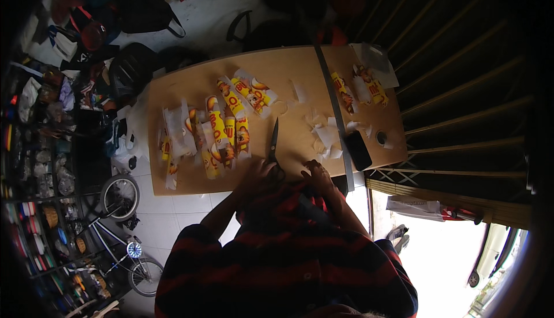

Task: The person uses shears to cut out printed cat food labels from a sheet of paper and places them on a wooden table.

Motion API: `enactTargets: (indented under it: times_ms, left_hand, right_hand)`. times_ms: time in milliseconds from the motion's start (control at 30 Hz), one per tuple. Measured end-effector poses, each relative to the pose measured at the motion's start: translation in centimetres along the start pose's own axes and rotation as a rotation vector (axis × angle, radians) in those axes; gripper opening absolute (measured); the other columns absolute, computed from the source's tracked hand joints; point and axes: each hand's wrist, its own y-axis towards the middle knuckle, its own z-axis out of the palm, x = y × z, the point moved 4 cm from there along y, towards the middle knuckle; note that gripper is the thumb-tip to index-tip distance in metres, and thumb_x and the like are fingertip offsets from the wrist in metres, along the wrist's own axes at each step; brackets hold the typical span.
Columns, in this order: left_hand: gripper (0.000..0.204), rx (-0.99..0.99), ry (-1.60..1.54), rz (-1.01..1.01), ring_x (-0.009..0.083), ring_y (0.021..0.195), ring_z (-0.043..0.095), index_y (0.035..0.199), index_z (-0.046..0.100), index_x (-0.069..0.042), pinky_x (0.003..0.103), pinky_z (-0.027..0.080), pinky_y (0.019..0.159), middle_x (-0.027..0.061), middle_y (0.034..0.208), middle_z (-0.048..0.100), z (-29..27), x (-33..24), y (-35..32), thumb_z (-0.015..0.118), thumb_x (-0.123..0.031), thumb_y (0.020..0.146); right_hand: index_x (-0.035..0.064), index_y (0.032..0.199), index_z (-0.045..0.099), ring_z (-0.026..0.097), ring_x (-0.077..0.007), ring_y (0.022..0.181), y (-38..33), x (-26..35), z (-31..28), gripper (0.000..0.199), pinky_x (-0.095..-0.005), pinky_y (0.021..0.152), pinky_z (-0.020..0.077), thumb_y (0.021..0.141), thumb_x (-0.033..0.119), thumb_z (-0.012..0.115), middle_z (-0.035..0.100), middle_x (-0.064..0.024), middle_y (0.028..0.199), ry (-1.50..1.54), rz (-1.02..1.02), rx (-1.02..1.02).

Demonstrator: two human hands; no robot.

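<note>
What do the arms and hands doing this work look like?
They are human: the left hand and right hand look gloveless, the forearms bare. The sleeves, dark with broad red bands, end around the elbows. Finer details are too dim to tell.

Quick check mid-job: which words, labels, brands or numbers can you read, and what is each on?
I leave out the wording itself; lettering stands on:
Yellow-and-red printed pieces left of the black strip: large letters, partly legible, overlapping.
Yellow-and-red scraps right of it: fragments of letters.
Pale sheet by the bright doorway: small dark lettering.
Scissors, black phone-like object: nothing readable.
Shelf goods: too small and blurred.
</note>
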Motion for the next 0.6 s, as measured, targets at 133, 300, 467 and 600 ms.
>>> enactTargets:
  times_ms: [133,300,467,600]
  left_hand:
    - [0.067,-0.033,-0.026,0.025,0.0464,0.126,0.043,0.139,0.041,-0.004,0.049,0.037,0.106,0.0308,0.136,0.041,0.0,0.4,-1.0,0.066,-0.033,0.085]
    - [0.071,-0.048,0.036,-0.111,0.0457,0.132,0.038,0.143,0.037,-0.005,0.049,0.035,0.109,0.0325,0.141,0.036,3.1,1.6,0.7,0.067,-0.037,0.086]
    - [0.067,-0.075,0.027,0.081,0.0421,0.125,0.044,0.139,0.045,-0.004,0.049,0.038,0.104,0.0262,0.144,0.037,4.4,3.2,0.3,0.062,-0.044,0.088]
    - [0.061,-0.19,0.338,0.285,0.0376,0.108,0.054,0.129,0.054,0.0,0.042,0.044,0.088,0.0318,0.144,0.037,5.5,4.3,-0.6,0.059,-0.047,0.089]
  right_hand:
    - [0.0067,0.124,0.052,0.052,-0.0385,0.11,1.8,4.2,3.0,0.043,-0.0493,0.091,0.0452,0.086,0.023,0.065,0.053,-0.0175,0.12,-0.104,-0.112,-0.018]
    - [0.0085,0.131,0.048,0.046,-0.0387,0.118,3.1,4.1,5.4,0.052,-0.0525,0.095,0.0398,0.086,0.028,0.065,0.049,-0.016,0.127,-0.216,-0.09,-0.071]
    - [0.0051,0.125,0.052,0.046,-0.0403,0.113,3.2,1.8,3.3,0.046,-0.0507,0.094,0.0393,0.088,0.03,0.063,0.048,-0.0192,0.125,-0.386,-0.214,-0.172]
    - [0.0037,0.119,0.055,0.046,-0.0412,0.11,3.0,0.1,4.3,0.042,-0.0524,0.095,0.0374,0.09,0.033,0.06,0.048,-0.021,0.125,-0.494,-0.206,-0.127]
